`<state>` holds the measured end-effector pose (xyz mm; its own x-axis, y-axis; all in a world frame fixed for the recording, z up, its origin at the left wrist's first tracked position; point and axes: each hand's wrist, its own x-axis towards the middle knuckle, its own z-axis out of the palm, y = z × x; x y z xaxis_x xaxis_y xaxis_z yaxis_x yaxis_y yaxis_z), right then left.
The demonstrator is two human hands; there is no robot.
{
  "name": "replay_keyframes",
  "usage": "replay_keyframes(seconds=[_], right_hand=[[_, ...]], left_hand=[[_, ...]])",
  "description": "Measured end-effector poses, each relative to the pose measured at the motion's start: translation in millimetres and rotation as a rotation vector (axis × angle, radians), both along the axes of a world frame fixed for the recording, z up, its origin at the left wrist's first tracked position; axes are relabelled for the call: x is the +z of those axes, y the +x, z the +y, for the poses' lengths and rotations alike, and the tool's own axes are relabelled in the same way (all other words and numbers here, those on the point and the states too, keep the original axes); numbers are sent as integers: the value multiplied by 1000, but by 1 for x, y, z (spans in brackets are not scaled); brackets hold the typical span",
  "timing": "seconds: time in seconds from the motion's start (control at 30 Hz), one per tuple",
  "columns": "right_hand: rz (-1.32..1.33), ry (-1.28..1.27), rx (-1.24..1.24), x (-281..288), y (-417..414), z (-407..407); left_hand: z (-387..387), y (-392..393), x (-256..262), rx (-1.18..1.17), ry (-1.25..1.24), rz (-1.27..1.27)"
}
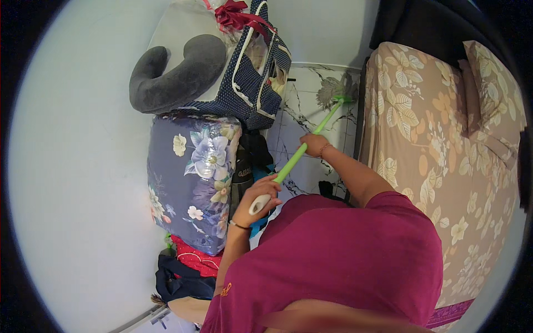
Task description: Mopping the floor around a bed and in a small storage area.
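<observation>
A mop with a green handle runs slantwise from my body to the floor. Its grey string head rests spread on the white, dark-veined tiles, close to the base of the bed. My left hand is wrapped around the upper end of the handle, by its pale end cap. Farther down, my right hand grips the green shaft. The palm sides of both hands are hidden.
To the right stands a bed with a leaf-patterned sheet and pillows. At left are a plastic-wrapped floral bundle, a grey neck pillow and a navy dotted bag. Dark and red fabric lies below the bundle.
</observation>
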<state>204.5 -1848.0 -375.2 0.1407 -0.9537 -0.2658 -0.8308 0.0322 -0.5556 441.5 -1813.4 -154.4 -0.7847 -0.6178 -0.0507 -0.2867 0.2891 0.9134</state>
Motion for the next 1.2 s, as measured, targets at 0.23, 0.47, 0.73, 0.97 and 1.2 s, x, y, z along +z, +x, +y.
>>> replay_keyframes(seconds=[0.23, 0.47, 0.73, 0.97, 1.2], right_hand=[[-318, -118, 153, 27, 81, -24], [-310, -82, 544, 55, 96, -29], [-7, 20, 328, 50, 38, -28], [-49, -128, -55, -39, 18, 6], [-116, -135, 89, -7, 115, 57]], left_hand=[[-1, 8, 83, 2, -294, -84], [17, -1, 92, -50, -330, -83], [2, 8, 45, -32, -223, 14], [26, 12, -38, -164, -62, 102], [51, 96, 40, -205, -166, 6]])
